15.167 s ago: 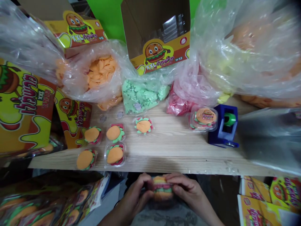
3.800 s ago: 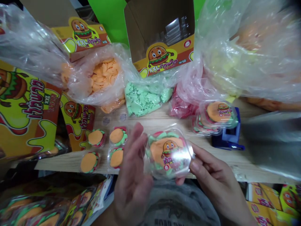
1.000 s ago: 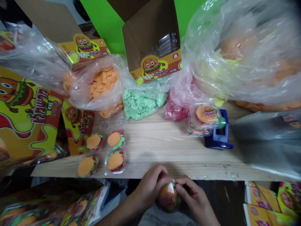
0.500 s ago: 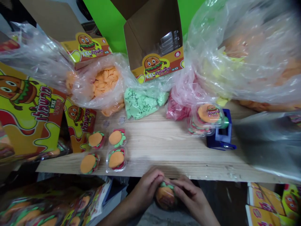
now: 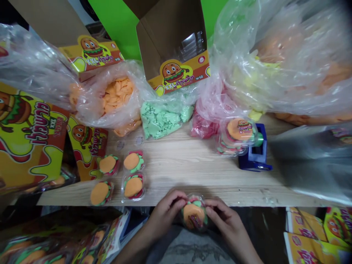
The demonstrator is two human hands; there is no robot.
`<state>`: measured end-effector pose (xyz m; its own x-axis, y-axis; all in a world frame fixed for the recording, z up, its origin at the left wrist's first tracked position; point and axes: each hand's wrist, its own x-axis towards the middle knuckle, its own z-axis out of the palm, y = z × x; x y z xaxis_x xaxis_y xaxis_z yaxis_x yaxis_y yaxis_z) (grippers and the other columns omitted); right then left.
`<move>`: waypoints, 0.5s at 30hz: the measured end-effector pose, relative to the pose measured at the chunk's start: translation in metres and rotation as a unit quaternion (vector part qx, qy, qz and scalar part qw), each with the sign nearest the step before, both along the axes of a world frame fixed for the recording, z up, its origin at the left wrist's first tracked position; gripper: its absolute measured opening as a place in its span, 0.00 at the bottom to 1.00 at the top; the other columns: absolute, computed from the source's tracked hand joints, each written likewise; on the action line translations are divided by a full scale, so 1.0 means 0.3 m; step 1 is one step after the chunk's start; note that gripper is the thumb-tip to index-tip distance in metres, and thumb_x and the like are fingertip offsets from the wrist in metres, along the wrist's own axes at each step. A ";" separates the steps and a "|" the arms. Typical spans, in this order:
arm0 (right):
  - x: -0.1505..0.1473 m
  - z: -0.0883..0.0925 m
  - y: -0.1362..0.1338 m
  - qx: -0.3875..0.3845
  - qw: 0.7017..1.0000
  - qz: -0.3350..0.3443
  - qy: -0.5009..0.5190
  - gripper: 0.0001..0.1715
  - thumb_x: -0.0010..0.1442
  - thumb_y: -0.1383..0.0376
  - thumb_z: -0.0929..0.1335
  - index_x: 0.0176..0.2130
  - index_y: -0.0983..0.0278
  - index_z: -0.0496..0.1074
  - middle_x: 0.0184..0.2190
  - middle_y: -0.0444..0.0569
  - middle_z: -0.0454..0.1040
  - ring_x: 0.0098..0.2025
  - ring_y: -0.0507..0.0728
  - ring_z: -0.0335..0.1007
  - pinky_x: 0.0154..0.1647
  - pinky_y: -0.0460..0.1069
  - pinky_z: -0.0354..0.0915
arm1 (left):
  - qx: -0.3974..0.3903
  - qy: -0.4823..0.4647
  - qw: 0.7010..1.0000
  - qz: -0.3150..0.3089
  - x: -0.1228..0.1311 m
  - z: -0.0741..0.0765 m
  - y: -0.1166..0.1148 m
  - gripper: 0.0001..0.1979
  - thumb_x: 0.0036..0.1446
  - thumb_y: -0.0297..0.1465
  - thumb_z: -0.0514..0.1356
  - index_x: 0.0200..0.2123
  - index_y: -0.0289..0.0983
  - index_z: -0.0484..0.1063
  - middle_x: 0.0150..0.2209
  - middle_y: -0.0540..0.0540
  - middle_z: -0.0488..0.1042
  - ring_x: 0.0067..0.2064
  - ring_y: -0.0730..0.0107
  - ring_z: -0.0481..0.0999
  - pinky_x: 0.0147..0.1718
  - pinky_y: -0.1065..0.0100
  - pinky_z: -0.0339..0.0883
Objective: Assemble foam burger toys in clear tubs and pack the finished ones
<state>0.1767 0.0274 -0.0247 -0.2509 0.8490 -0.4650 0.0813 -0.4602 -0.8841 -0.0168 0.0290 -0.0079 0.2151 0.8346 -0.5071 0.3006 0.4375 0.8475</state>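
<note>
Burger tub [image 5: 194,213], clear plastic, gummy burger inside, held at the table's [image 5: 192,190] near edge. Left hand [image 5: 163,216] and right hand [image 5: 227,220] on either side of it, fingers [image 5: 217,209] of both clamped on the tub. Beyond the left fingers, four more tubs [image 5: 133,187] on the table, in two rows. Past the right fingers, stacked tubs [image 5: 236,137] against a blue tape dispenser [image 5: 257,157]. Ahead of the fingers, a bag of green gummies [image 5: 162,121], near a bag of orange gummies [image 5: 117,97], and an open display box [image 5: 173,47] behind them
</note>
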 end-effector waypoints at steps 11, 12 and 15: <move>0.011 -0.001 0.001 -0.013 0.999 0.049 -0.008 0.12 0.55 0.58 0.66 0.29 0.62 0.75 0.26 0.45 0.70 0.32 0.54 0.65 0.35 0.47 0.60 | -0.013 0.025 0.999 -0.022 0.028 -0.060 -0.038 0.10 0.56 0.36 0.53 0.26 0.37 0.58 0.24 0.55 0.58 0.28 0.75 0.57 0.28 0.73 0.53; 0.015 -0.001 -0.002 -0.023 0.998 0.052 -0.002 0.13 0.56 0.58 0.65 0.28 0.62 0.75 0.26 0.45 0.69 0.31 0.54 0.65 0.34 0.47 0.60 | -0.002 0.035 0.999 -0.038 0.031 -0.061 -0.045 0.10 0.57 0.36 0.52 0.26 0.37 0.58 0.25 0.54 0.59 0.28 0.74 0.58 0.29 0.73 0.53; 0.017 -0.003 -0.012 -0.059 0.998 0.024 0.018 0.15 0.55 0.57 0.65 0.24 0.63 0.72 0.23 0.43 0.68 0.28 0.53 0.62 0.31 0.46 0.59 | 0.020 0.059 0.995 -0.082 0.037 -0.060 -0.052 0.12 0.59 0.35 0.48 0.26 0.37 0.59 0.25 0.53 0.60 0.29 0.73 0.59 0.29 0.72 0.53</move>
